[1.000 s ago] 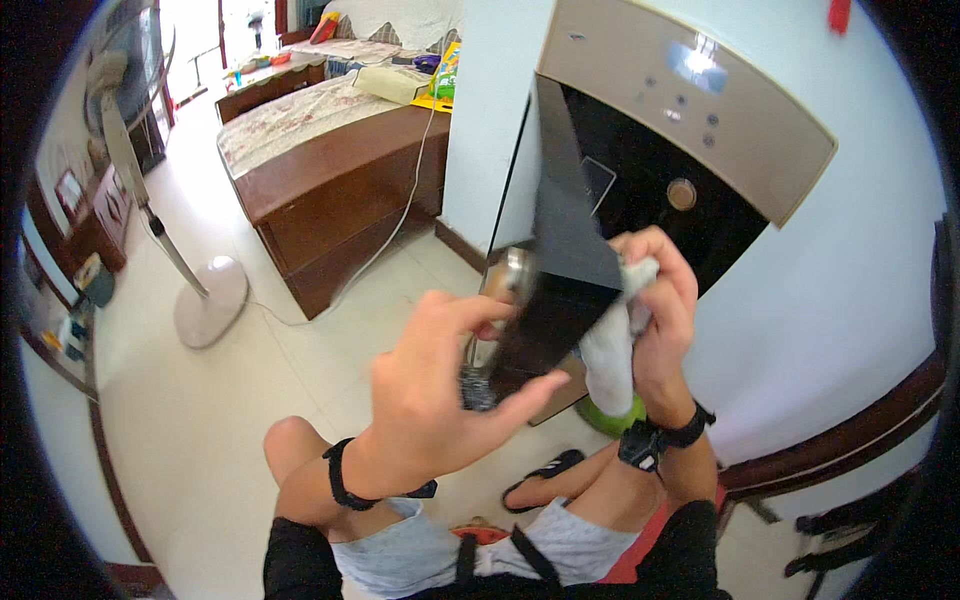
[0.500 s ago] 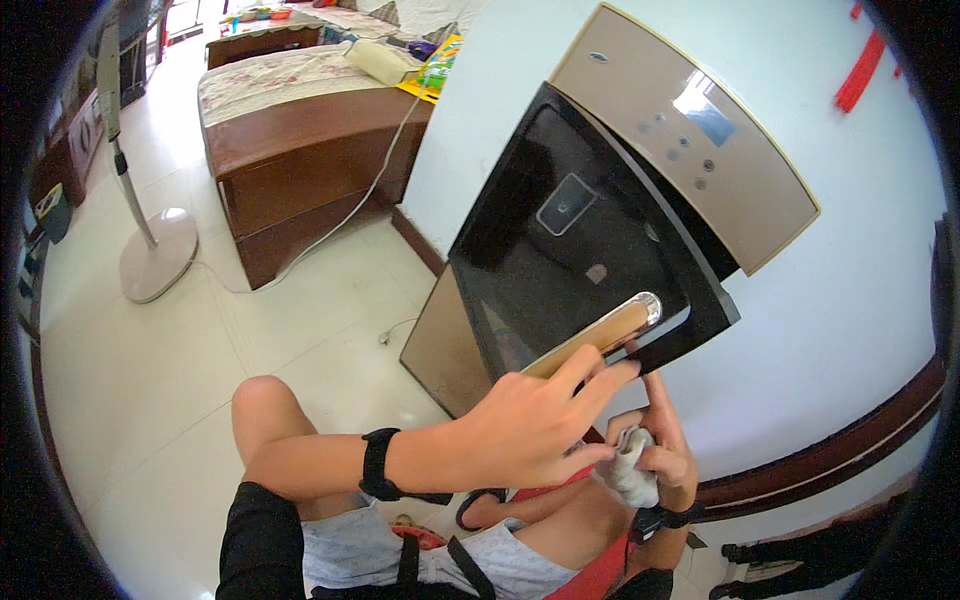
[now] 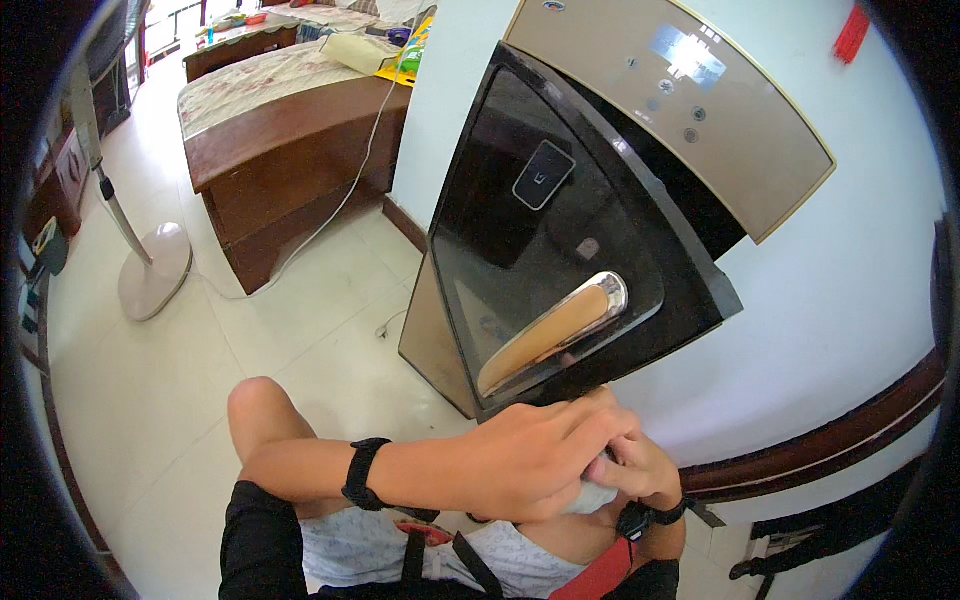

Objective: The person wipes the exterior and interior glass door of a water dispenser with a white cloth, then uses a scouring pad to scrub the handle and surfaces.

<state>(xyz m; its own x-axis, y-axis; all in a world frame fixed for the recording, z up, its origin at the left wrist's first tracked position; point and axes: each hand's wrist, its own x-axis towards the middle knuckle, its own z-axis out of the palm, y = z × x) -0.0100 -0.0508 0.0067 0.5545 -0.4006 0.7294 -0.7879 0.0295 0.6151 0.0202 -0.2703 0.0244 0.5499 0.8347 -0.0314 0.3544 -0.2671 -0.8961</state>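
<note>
Hands (image 3: pixel 560 465) now clasp white cloth (image 3: pixel 592 497) below black door (image 3: pixel 560 250).

Pale glossy floor tiles (image 3: pixel 200 370) spread under bright daylight, meeting a white wall (image 3: pixel 850 260) trimmed with a dark wooden skirting (image 3: pixel 830 445). A brown wooden bed (image 3: pixel 290 150) with a patterned cover stands at the upper left. Near it rises a pedestal fan (image 3: pixel 150 270) on a round base, with a white cable (image 3: pixel 330 215) trailing down to the floor.

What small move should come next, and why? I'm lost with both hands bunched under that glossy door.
Probably lift the white cloth onto the black glass door and wipe. The left hand and right hand meet just below the door's lower edge with the cloth pinched between them, and the gold handle sits directly above.
</note>
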